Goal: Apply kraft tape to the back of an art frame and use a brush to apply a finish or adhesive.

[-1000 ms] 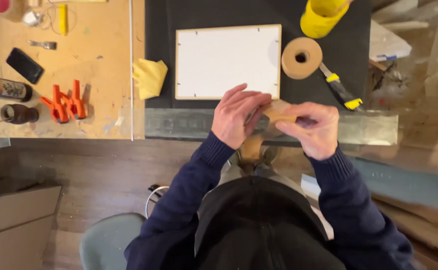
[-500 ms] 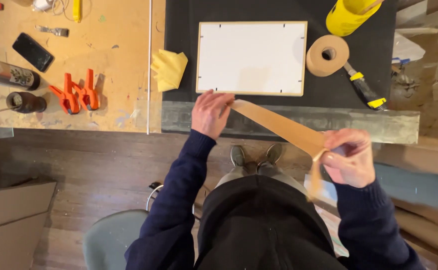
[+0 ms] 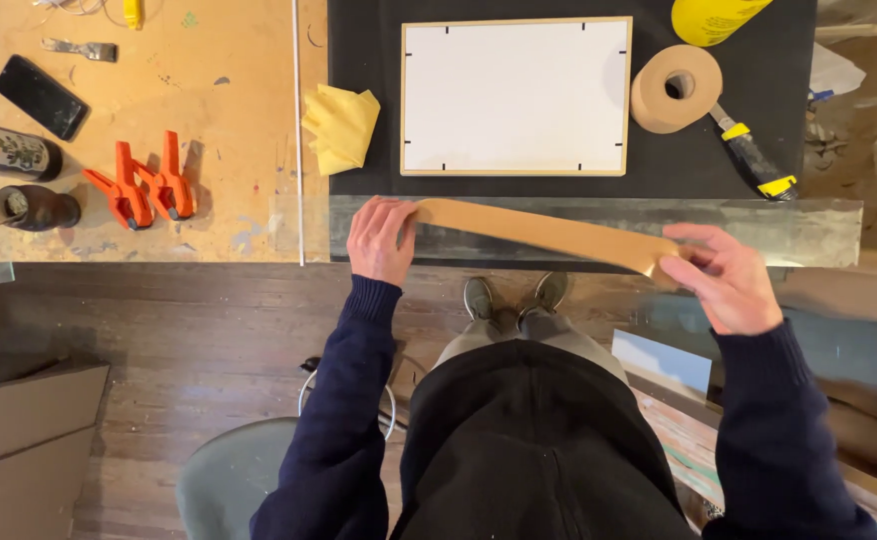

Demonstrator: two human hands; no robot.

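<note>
A long strip of brown paper tape (image 3: 544,232) is stretched flat above the near edge of the bench. My left hand (image 3: 379,238) presses its left end down against a glass sheet (image 3: 789,232) lying along the bench front. My right hand (image 3: 724,275) pinches the strip's right end, just past the bench edge. Behind the strip a wooden picture frame with a white backing (image 3: 515,96) lies face down on a black mat (image 3: 359,40).
A brown tape roll (image 3: 675,88), a yellow-handled utility knife (image 3: 754,160) and a yellow cylinder (image 3: 711,18) sit at the back right. A folded yellow cloth (image 3: 340,126), orange clamps (image 3: 144,187), a black phone (image 3: 42,97) and two bottles (image 3: 19,180) lie on the left. A stool (image 3: 234,490) stands below.
My hands were together at the bench front and have drawn apart, pulling the tape strip out long. The strip has now lowered nearly level along the glass.
</note>
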